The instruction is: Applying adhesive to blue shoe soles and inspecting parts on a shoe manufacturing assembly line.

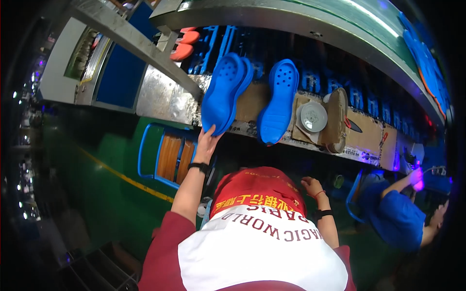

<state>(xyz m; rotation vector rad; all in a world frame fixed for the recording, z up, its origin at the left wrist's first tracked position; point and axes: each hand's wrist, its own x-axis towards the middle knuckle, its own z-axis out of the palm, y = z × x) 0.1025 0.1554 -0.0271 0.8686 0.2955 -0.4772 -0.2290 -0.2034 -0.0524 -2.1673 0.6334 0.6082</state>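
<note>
My left hand [208, 139] reaches up to the workbench [167, 99] and grips the near end of a stack of two blue perforated clogs [224, 89] lying soles together on the bench edge. A black band sits on that wrist. A single blue clog [280, 99] lies just right of the stack. My right hand [312, 186] hovers low by my red apron [259, 186] with fingers loosely curled; whether it holds anything is hidden. It carries a red string and a black band at the wrist.
Cardboard [369, 136] covers the bench, with a white round disc [313, 116] and a dark blade [353, 125] on it. A blue-framed crate of orange pieces [170, 155] stands below left. Orange clogs [187, 42] sit farther back. A co-worker in blue [395, 216] works at right.
</note>
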